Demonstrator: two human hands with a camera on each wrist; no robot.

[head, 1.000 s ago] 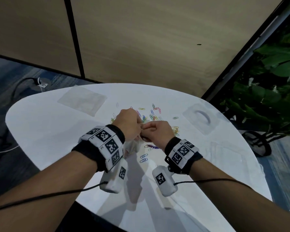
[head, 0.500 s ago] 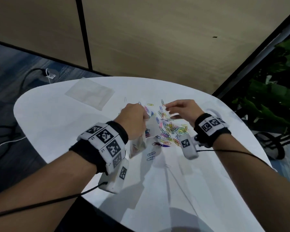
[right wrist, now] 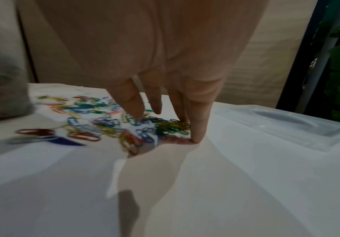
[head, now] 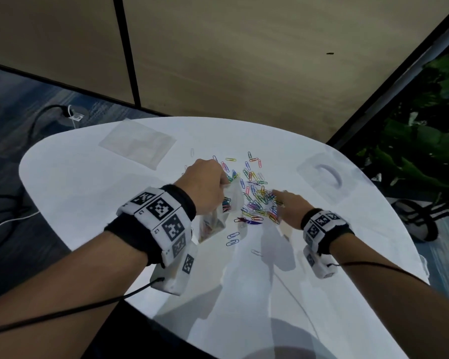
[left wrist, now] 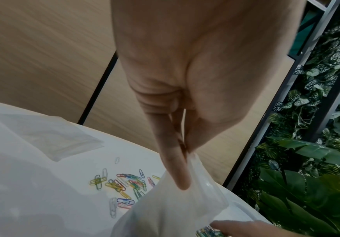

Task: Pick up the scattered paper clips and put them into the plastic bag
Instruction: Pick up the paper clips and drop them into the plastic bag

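Observation:
Many coloured paper clips lie in a loose heap on the white table. My left hand pinches the rim of a clear plastic bag that hangs down with some clips inside; the wrist view shows thumb and finger closed on the bag. My right hand is lowered onto the right side of the heap, fingers extended and spread, tips touching the paper clips and the table. No clip is visibly held by it.
A second flat clear bag lies at the far left of the table. A clear plastic lid with a handle sits at the right. A few stray clips lie nearer me. Plants stand beyond the right edge.
My right hand left the bag's mouth, swung out to the far right, then came down onto the right side of the heap. The left hand kept holding the bag.

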